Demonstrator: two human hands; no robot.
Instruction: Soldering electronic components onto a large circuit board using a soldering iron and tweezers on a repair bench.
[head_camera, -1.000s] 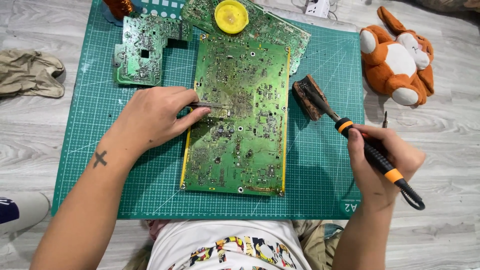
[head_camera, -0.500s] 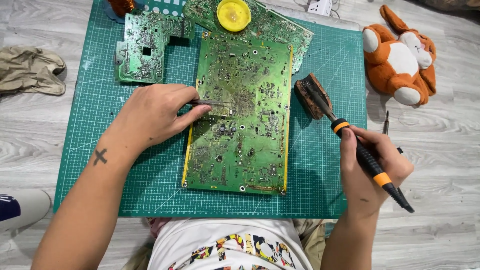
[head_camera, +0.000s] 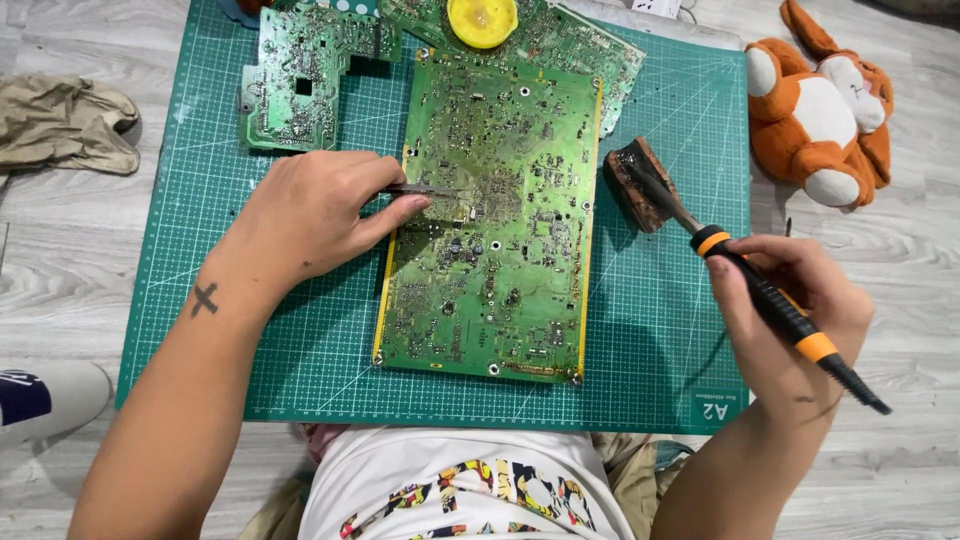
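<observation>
A large green circuit board (head_camera: 490, 250) lies on a green cutting mat (head_camera: 300, 340). My left hand (head_camera: 315, 215) rests at the board's left edge and pinches thin metal tweezers (head_camera: 430, 190), whose tips reach onto the board's middle. My right hand (head_camera: 790, 300) grips a black and orange soldering iron (head_camera: 765, 295) like a pen. Its metal tip touches a dark brown, worn block (head_camera: 640, 185) lying on the mat just right of the board.
A smaller green board (head_camera: 300, 80) lies at the mat's top left, another board (head_camera: 590, 50) with a yellow round tin (head_camera: 482, 18) at the top. A plush orange and white rabbit (head_camera: 820, 110) sits right of the mat. A beige cloth (head_camera: 60, 125) lies left.
My right hand has drawn slightly toward me and to the left with the soldering iron, its tip staying on the brown block. My left hand with the tweezers has stayed in place.
</observation>
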